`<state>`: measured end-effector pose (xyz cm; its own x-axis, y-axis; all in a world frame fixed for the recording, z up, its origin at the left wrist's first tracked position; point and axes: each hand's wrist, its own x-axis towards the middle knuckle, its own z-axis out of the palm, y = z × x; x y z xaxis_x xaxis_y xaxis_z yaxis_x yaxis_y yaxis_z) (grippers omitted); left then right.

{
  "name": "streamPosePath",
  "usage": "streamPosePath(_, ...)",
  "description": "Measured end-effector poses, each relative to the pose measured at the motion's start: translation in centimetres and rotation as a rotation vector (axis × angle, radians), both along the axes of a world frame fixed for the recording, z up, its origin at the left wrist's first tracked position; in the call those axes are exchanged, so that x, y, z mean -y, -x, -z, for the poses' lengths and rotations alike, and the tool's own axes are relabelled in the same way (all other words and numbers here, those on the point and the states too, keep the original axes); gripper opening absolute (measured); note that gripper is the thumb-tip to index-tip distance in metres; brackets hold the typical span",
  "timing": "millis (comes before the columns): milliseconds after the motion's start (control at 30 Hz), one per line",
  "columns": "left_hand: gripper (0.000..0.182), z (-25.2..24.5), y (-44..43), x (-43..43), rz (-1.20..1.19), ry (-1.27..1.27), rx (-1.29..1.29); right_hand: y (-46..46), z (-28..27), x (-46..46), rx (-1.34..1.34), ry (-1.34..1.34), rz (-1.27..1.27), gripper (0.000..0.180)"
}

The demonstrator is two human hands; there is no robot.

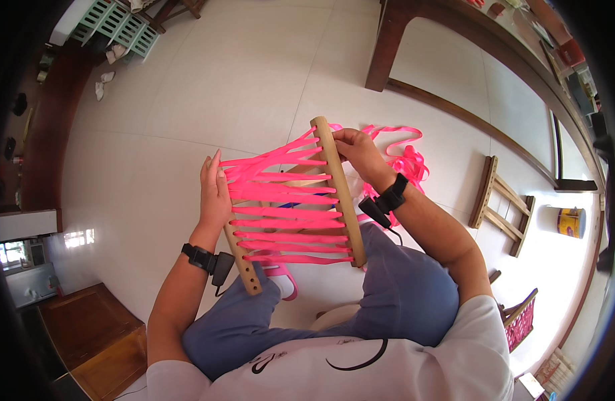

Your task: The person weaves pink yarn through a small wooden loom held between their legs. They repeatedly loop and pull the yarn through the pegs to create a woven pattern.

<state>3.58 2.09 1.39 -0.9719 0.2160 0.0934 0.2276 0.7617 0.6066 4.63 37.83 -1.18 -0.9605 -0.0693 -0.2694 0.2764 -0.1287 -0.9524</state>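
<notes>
Across my lap stands a wooden folding-stool frame, its two drilled rails joined by many strands of pink ribbon. My left hand lies along the left rail at its upper part, palm against the strands, fingers pointing up. At the lower end of that rail several holes hold no ribbon. My right hand is at the outer side of the right rail near its top, thumb and fingertips pinched together by a piece of ribbon; the fingertips are partly hidden. Loose pink ribbon lies heaped on the floor beyond my right wrist.
A bare wooden stool frame lies on the floor at right, near a yellow tin. A stool with a woven pink seat stands lower right. A wooden table is upper right, a green plastic rack upper left, a wooden cabinet lower left.
</notes>
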Motion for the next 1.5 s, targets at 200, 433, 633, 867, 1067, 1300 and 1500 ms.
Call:
streamPosePath(200, 0.047, 0.4, -0.2, 0.9, 0.006, 0.060, 0.007, 0.0, -1.1, 0.9, -0.037, 0.022, -0.024, 0.019)
streamPosePath(433, 0.050, 1.6, -0.5, 3.4, -0.045, -0.005, 0.111, 0.6, -0.8, 2.5, -0.052, 0.108, -0.052, 0.019)
streamPosePath(633, 0.053, 1.0, -1.1, 6.3, -0.145, -0.225, 0.301, 1.1, -2.1, 6.0, -0.106, 0.214, -0.079, 0.025)
streamPosePath(867, 0.053, 1.1, -1.5, 6.7, -0.139, -0.107, 0.222, 1.9, -2.9, 7.0, -0.135, 0.143, -0.173, 0.027)
streamPosePath(1067, 0.053, 1.1, -1.7, 6.9, -0.145, -0.108, 0.211, 2.0, -3.1, 7.6, -0.167, 0.127, -0.160, 0.020)
streamPosePath(1300, 0.053, 1.4, -1.7, 7.1, -0.150, -0.107, 0.206, 2.4, -2.9, 7.7, -0.128, 0.197, -0.165, 0.016)
streamPosePath(1500, 0.053, 1.4, -1.6, 7.2, -0.150, -0.102, 0.208, 2.7, -2.8, 8.0, -0.122, 0.196, -0.156, 0.014)
